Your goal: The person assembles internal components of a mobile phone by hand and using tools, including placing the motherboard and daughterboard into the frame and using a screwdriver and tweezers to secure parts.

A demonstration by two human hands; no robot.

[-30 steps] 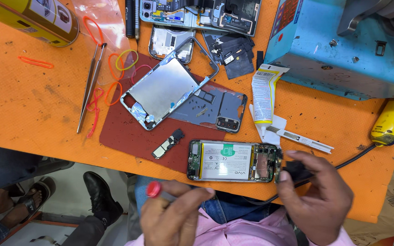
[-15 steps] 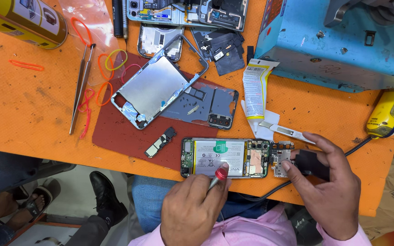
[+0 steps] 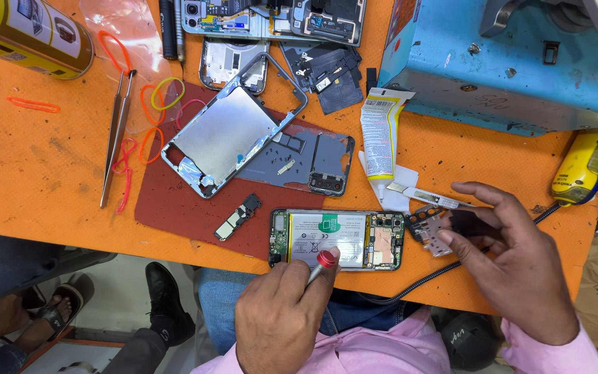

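An opened phone body (image 3: 337,239) with its battery and circuit board exposed lies at the near edge of the orange table (image 3: 36,173). My left hand (image 3: 282,315) grips a red-capped screwdriver (image 3: 321,264) whose tip points at the phone's battery area. My right hand (image 3: 510,253) holds a small metal circuit part (image 3: 429,225) just right of the phone, fingers spread around it.
A silver phone frame (image 3: 226,135) and grey back plate (image 3: 299,159) lie on a dark red mat (image 3: 167,201). Tweezers (image 3: 115,135), rubber bands, a glue tube (image 3: 380,135), a blue machine (image 3: 520,62), a yellow can (image 3: 29,34) and a yellow tool (image 3: 581,166) surround them.
My left hand rose from below the table edge with the screwdriver and brought it to the phone. My right hand shifted right of the phone and spread its fingers around the small part.
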